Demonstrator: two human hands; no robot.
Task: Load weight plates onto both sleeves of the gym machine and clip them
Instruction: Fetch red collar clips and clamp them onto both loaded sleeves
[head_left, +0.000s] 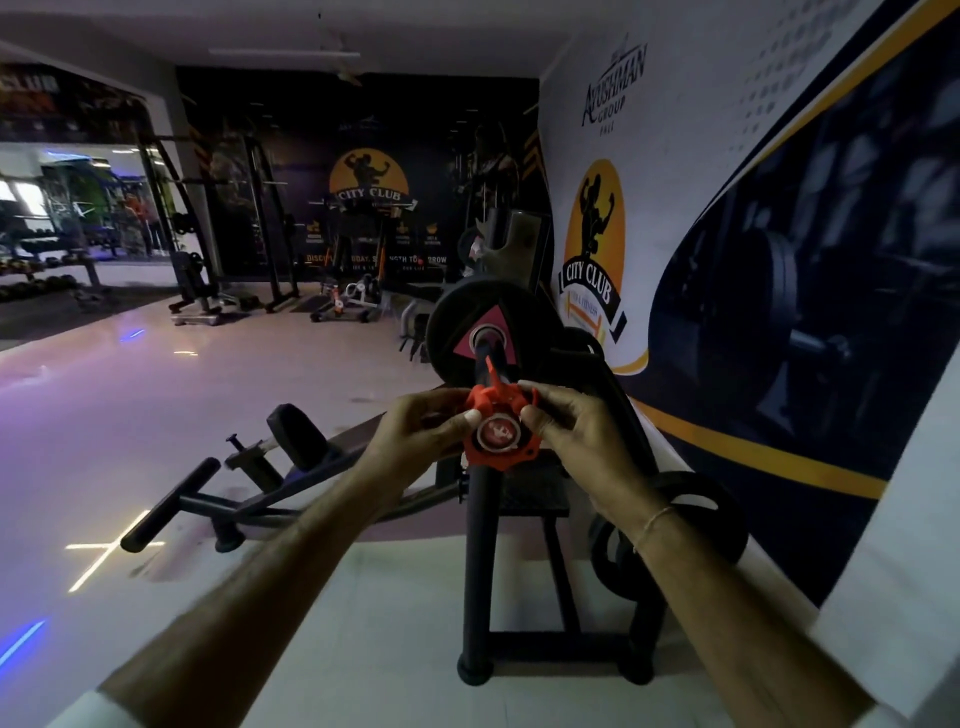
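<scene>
A black weight plate (457, 327) with a pink triangle sits on the machine's dark sleeve (488, 366), which points toward me. At the sleeve's near end is a red clip collar (496, 415) with its lever raised; a round logo cap shows in its middle. My left hand (431, 428) grips the collar from the left and my right hand (569, 423) grips it from the right, thumbs pressing near the cap. The collar stands well short of the plate.
The machine's dark frame post (478, 561) and base stand right below my hands. More black plates (691, 519) hang on a rack at the right, near the wall banner. A low padded lever machine (249, 467) lies on the floor to the left. Racks stand at the back.
</scene>
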